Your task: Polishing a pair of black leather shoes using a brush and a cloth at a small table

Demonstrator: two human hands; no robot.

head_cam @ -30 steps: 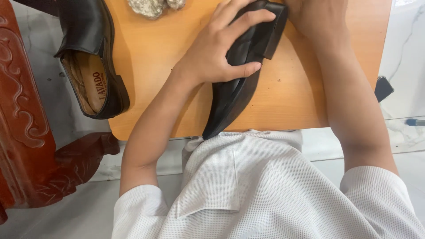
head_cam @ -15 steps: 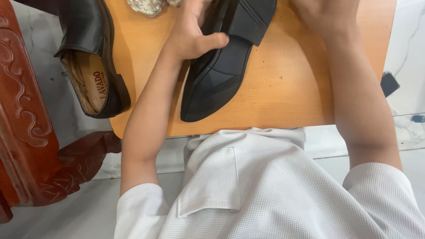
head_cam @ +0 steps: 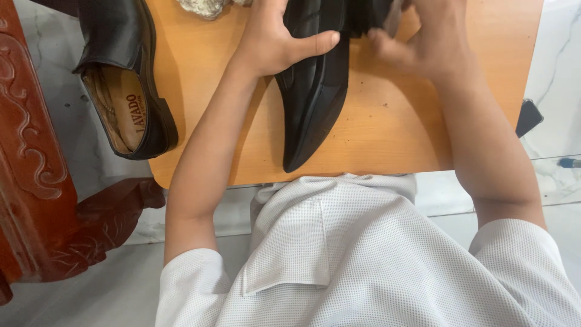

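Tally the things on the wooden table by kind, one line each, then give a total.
Black leather shoes: 2, one gripped by the left hand and right hand at, one lying apart at
Crumpled grey cloth: 1
Total: 3

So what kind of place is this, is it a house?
Probably a home, or maybe a small shoe-care spot. A person sits at a small wooden table on a pale marble-like floor, handling a black leather shoe, with its mate beside it and carved red-brown wooden furniture close by.

Both hands forward, left [head_cam: 272,42] thumb out, right [head_cam: 430,51] curled.
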